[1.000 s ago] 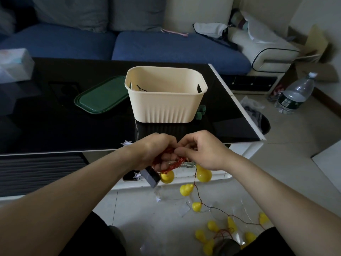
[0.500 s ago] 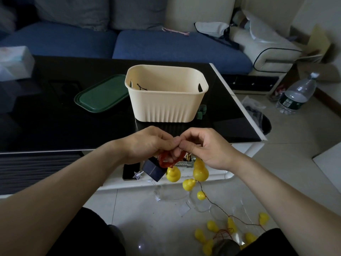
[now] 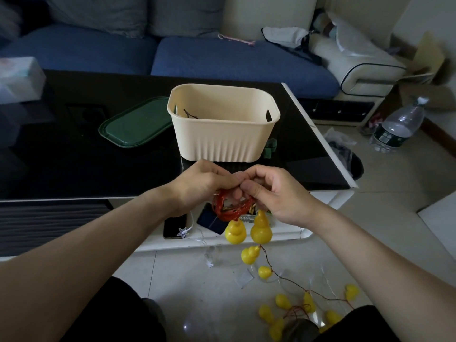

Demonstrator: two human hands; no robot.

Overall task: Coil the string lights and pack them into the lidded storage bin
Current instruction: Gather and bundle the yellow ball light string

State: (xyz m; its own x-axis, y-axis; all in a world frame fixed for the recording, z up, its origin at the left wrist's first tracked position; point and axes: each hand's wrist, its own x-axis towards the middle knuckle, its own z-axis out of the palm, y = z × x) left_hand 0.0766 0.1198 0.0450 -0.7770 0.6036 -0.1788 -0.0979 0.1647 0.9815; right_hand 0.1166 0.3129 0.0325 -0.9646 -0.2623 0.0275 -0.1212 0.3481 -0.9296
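Observation:
My left hand (image 3: 204, 186) and my right hand (image 3: 274, 191) meet in front of the table edge, both pinching a small coil of reddish wire (image 3: 230, 208). Two yellow gourd-shaped bulbs (image 3: 248, 230) hang just under the coil. More yellow bulbs trail down the wire to a loose pile on the floor (image 3: 306, 309). A dark battery box (image 3: 212, 218) dangles below my left hand. The cream storage bin (image 3: 222, 134) stands open on the black table, just beyond my hands. Its green lid (image 3: 135, 124) lies flat to the bin's left.
A phone (image 3: 174, 227) and a white star light (image 3: 183, 232) lie on the table's lower white shelf. A tissue box (image 3: 19, 80) sits far left. A water bottle (image 3: 397, 127) stands on the floor at right. A blue sofa (image 3: 222, 58) is behind the table.
Both hands have risen slightly toward the bin with the coil. More hanging bulbs have been drawn up off the floor, and two now sit close under the coil.

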